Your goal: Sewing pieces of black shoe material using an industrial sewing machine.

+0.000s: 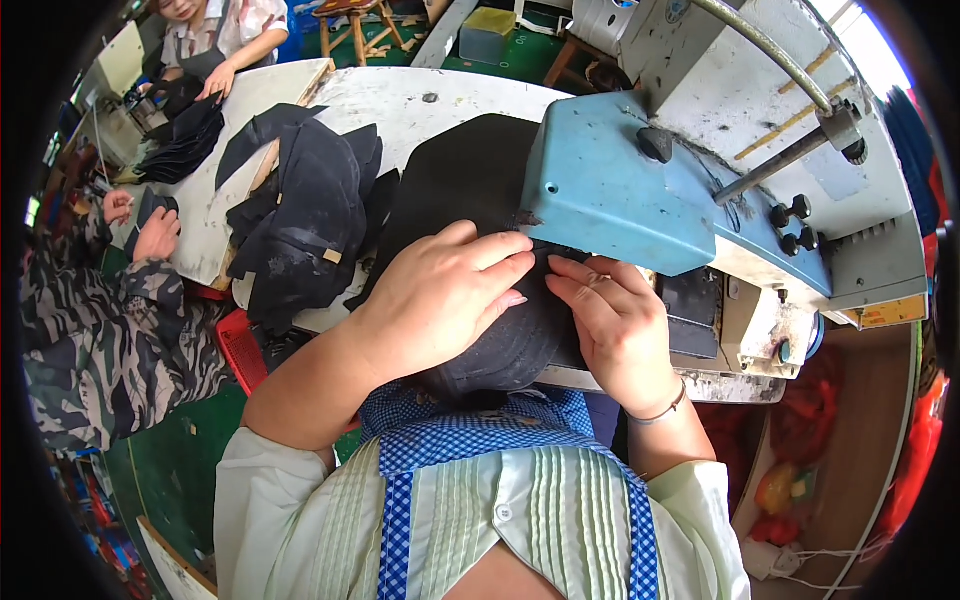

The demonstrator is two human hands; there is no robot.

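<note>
A black sheet of shoe-upper-like material [455, 175] lies under the blue machine head [610, 185], and its near part [495, 350] drapes toward my lap. My left hand [440, 290] rests on it, fingers stretched out and tips at the machine's lower left edge. Close by on the right, my right hand [610, 310] has its fingers bent and pinched together on the black material, just below the blue cover. The spot where the material meets the machine's working part is hidden beneath that cover.
A heap of black cut pieces [310, 200] lies left on the white worktable [400, 95]. At far left, a co-worker in a camouflage sleeve [165, 290] handles dark material; another person [225, 50] sits beyond. A red plastic crate [240, 350] stands below the table's left side.
</note>
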